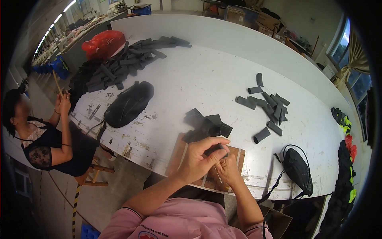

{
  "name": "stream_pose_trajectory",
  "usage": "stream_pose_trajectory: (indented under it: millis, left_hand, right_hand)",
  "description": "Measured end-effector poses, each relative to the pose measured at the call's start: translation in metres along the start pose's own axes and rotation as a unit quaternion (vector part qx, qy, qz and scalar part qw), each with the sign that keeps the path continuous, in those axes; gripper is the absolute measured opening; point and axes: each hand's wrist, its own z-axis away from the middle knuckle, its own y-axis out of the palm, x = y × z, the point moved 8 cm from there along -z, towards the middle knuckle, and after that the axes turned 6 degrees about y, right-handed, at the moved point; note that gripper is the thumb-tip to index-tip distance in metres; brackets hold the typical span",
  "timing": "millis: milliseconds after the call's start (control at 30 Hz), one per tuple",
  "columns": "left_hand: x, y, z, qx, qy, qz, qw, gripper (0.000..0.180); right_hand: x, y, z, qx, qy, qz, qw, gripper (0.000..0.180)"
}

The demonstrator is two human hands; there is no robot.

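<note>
My left hand (197, 159) pinches a small dark grey fabric piece (215, 149), mostly hidden by the fingers. Right against it, my right hand (229, 169) is closed, with a thin metal tool (218, 178) sticking out below the fist; its kind I cannot make out. Both hands are over a brown wooden board (237, 157) at the table's near edge. Just beyond the fingers lies a loose heap of black and dark grey fabric pieces (207, 124).
Dark grey fabric tubes (274, 104) lie scattered at the right. A larger pile (119, 63) sits far left beside a red plastic bag (104, 43). Black pouches (130, 104) with cords rest on the white table (199, 79). Another person (47, 135) sits at the left.
</note>
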Motion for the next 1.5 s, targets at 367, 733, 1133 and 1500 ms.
stream_pose_trajectory:
  millis: [367,733,1133,1500]
  left_hand:
    - [0.030,-0.036,0.007,-0.229,-0.029,0.296,0.927,0.012]
    - [0.025,-0.034,0.004,-0.135,-0.026,0.164,0.977,0.015]
    - [0.093,-0.042,0.010,-0.113,-0.065,-0.073,0.989,0.016]
    - [0.138,-0.018,0.035,0.108,0.008,-0.467,0.878,0.029]
  right_hand:
    - [0.051,-0.032,-0.009,-0.061,-0.048,0.094,0.993,0.031]
    - [0.034,-0.008,-0.004,-0.046,-0.013,0.064,0.997,0.033]
    - [-0.035,-0.089,-0.099,-0.154,0.134,-0.508,0.837,0.048]
    - [-0.127,0.007,-0.126,-0.054,0.233,0.221,0.945,0.025]
